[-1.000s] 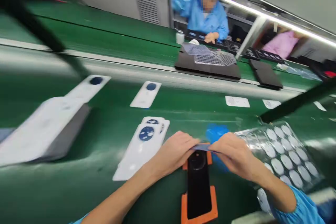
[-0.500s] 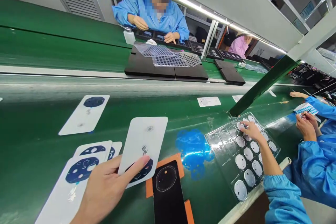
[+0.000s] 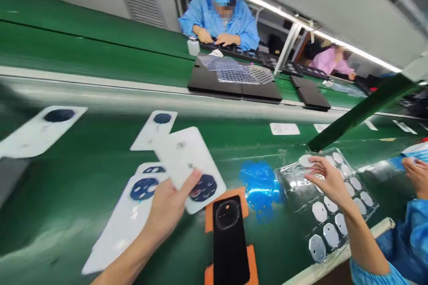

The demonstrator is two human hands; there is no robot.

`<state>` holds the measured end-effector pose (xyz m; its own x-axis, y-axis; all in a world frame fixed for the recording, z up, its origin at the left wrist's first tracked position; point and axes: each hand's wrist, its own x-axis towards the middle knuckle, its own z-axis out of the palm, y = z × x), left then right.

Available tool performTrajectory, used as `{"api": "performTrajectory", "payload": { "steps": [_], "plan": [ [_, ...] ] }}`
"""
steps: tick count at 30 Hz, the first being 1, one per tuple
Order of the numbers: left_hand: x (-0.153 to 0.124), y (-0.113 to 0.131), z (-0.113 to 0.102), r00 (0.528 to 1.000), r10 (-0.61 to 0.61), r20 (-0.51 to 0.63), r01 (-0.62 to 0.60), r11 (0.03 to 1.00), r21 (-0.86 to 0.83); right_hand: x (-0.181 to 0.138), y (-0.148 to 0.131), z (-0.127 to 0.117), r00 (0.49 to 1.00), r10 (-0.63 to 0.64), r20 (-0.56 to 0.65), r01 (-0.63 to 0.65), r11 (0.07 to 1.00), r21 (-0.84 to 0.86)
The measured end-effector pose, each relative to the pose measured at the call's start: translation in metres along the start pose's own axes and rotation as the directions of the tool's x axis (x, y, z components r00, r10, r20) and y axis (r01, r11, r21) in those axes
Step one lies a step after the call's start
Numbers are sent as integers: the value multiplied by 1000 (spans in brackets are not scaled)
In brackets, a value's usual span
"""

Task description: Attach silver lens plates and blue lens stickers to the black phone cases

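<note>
My left hand point(image 3: 165, 211) grips a white phone-shaped card point(image 3: 177, 153) with a dark blue camera-ring pattern, thumb on its front. Below and left of it lies a pile of similar cards point(image 3: 117, 236). Between finger and thumb, my right hand point(image 3: 329, 182) holds a white round disc point(image 3: 305, 160) over the far side of a clear plastic tray point(image 3: 296, 202). More pale discs point(image 3: 319, 212) sit in the tray's pockets. A black phone-shaped plate point(image 3: 230, 247) with a round outline rests between orange pieces point(image 3: 209, 219), right of my left hand.
Blue film point(image 3: 261, 187) lies on the green bench point(image 3: 187, 249). Single cards point(image 3: 155, 131) lie along the far side. A green slanted post point(image 3: 347, 118) rises behind the tray. Across sit black boards point(image 3: 214, 78) and a co-worker point(image 3: 222, 13). Another person's hand point(image 3: 416, 176) is at right.
My right hand has lifted a disc out of the tray. The card in my left hand has turned, its top now leaning left. The view has shifted left, showing another card at the left.
</note>
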<state>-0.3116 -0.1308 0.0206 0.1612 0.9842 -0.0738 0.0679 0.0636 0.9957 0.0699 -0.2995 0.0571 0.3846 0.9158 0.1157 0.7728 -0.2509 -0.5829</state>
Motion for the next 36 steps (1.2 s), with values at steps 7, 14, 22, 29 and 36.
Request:
{"api": "performTrajectory", "payload": {
  "steps": [7, 14, 22, 29, 36],
  "plan": [
    [-1, 10, 4, 998, -67, 6, 66, 945, -321, -16, -110, 83, 833, -309, 459, 167, 931, 323],
    [-2, 20, -7, 996, 14, 93, 14, 957, -291, -3, -133, 150, 764, -178, 620, -106, 913, 394],
    [1, 21, -11, 991, -15, 133, 53, 956, -289, -22, -133, 154, 893, -363, 264, 339, 931, 134],
    [-7, 6, 1, 970, -60, 235, 118, 963, -241, -36, -146, 122, 875, -463, 143, 412, 866, 283],
    [-29, -3, 25, 965, -71, 254, 130, 966, -224, -28, -163, 130, 907, -419, 33, 380, 851, 361]
  ]
}}
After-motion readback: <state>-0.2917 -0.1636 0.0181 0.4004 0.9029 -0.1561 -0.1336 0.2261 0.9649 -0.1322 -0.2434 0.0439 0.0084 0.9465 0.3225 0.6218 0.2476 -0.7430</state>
